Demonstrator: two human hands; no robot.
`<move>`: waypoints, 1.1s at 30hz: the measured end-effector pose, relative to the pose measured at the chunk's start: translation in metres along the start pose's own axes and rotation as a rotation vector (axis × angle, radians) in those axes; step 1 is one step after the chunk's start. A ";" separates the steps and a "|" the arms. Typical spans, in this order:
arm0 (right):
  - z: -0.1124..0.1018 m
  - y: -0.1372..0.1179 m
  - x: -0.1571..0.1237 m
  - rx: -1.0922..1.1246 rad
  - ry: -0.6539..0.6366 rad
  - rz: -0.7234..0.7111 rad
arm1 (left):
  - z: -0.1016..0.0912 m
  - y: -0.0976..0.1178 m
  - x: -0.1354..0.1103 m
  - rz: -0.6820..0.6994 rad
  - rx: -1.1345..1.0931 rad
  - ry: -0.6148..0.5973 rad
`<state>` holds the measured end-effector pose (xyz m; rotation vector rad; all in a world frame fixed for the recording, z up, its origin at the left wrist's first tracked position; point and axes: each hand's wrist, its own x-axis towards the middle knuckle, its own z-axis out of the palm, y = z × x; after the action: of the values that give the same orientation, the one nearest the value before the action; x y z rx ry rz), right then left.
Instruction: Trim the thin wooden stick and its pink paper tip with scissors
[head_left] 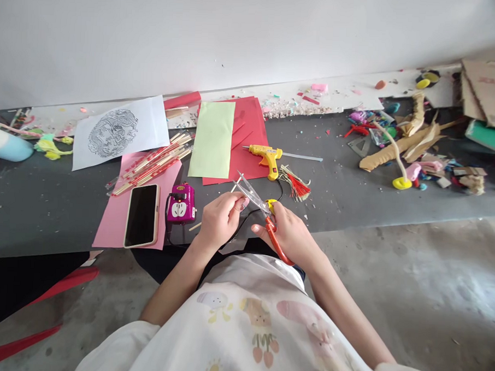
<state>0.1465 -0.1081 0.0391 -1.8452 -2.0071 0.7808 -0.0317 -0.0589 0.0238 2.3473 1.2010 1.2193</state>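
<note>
Red-handled scissors (pixel 274 238) are gripped in my right hand (pixel 289 228), with the blades partly spread and pointing up and left. My left hand (pixel 219 220) is closed in a pinch beside the blades; what its fingertips hold is too small to make out. A thin pale stick (pixel 235 184) shows just beyond that hand, near the blade tips. Beyond my hands lies a yellow hot glue gun (pixel 267 158) with a clear glue stick in its back. To its right rests a red and cream tassel (pixel 295 183).
Left of my hands are a purple socket block (pixel 181 203), a phone (pixel 141 216) on pink paper (pixel 106 231), and wrapped wooden sticks (pixel 154 164). Behind lie green paper (pixel 212 140), red paper (pixel 250 120) and a dragon print (pixel 117 131). Craft scraps (pixel 432 166) cover the right side.
</note>
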 end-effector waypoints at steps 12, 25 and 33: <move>0.001 0.002 0.000 -0.021 -0.005 -0.048 | -0.006 -0.005 0.002 0.058 0.018 -0.036; 0.004 0.001 -0.001 -0.018 0.018 0.101 | -0.006 -0.007 0.003 -0.035 0.010 -0.184; 0.003 0.001 -0.003 -0.015 -0.033 0.154 | 0.000 -0.009 0.000 -0.053 0.006 -0.209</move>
<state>0.1460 -0.1117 0.0367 -2.0270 -1.9120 0.8450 -0.0369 -0.0536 0.0193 2.3619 1.1899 0.9280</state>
